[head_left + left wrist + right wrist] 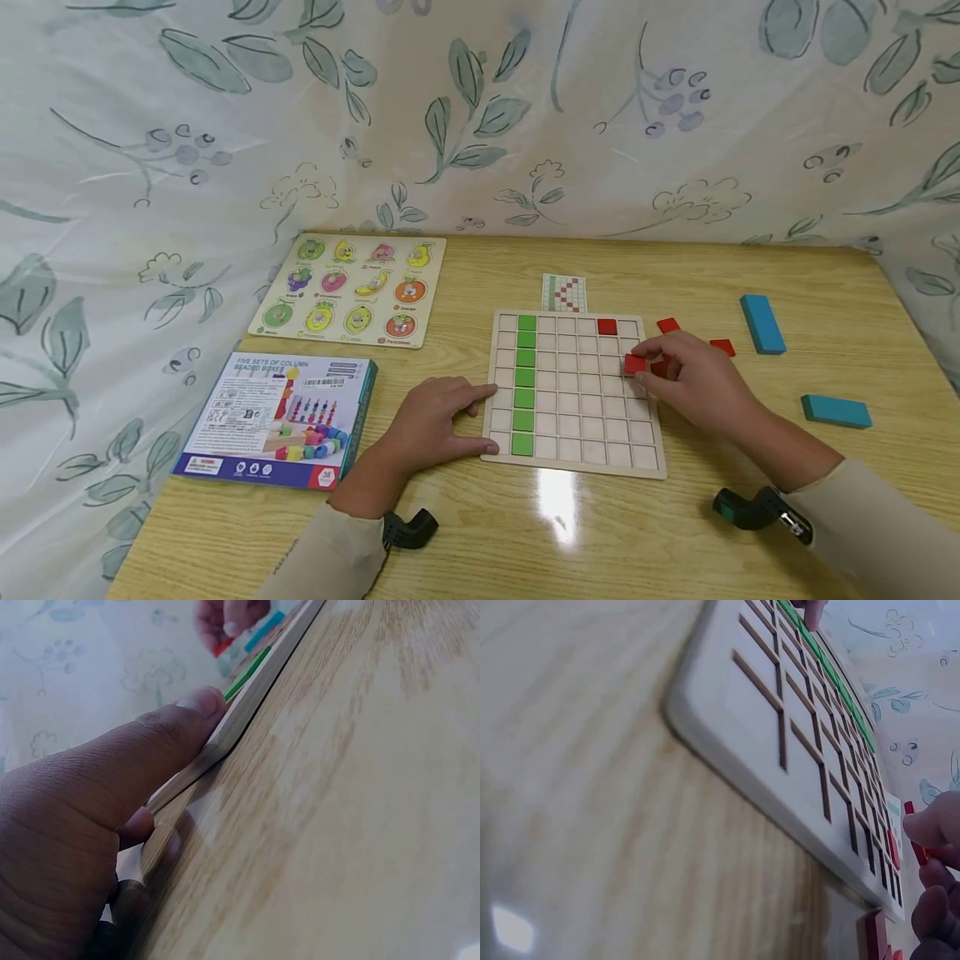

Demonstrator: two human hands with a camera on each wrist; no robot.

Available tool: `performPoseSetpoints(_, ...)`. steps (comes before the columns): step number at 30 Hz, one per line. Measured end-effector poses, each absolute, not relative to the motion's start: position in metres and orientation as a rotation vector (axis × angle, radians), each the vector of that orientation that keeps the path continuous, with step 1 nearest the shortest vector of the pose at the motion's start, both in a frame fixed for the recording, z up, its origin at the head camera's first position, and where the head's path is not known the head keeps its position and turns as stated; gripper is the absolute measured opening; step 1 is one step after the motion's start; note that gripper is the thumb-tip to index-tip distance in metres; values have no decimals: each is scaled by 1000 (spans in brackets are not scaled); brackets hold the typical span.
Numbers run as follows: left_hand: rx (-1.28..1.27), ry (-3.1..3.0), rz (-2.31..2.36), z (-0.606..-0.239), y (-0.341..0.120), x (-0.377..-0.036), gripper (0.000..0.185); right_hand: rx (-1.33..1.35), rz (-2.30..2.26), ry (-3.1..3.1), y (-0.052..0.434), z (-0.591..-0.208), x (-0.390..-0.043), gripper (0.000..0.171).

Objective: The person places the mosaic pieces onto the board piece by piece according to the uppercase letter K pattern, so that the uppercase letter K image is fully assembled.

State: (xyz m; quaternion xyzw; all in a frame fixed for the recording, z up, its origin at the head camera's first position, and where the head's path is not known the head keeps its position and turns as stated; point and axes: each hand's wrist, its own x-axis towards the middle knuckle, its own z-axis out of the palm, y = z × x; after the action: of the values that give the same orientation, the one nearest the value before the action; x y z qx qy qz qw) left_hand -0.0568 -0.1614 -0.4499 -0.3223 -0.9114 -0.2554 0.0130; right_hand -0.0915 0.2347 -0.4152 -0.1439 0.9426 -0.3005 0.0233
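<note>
Pinched in the right hand, a red tile hovers at the grid board's right edge. Tilted, it could jam. The left hand lies flat, bracing the left edge.

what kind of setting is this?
Likely a tabletop play or recording corner: a wooden table with a grid board, a fruit puzzle and a bead-toy box, backed by a leaf-print sheet.

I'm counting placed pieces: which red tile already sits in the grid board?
The red tile in the top row, second cell from the right; the others lie loose on the table or in the right hand.
</note>
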Motion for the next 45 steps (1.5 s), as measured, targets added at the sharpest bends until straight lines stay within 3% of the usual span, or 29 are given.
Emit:
performPoseSetpoints(20,-1007,-2823,-808,-451,-162,-57,73,-448,-981,2849,202,-425,-128,31)
performPoseSetpoints(45,-1006,-2856,-807,-450,-161,-58,73,-435,-872,2779,187,-425,-141,32)
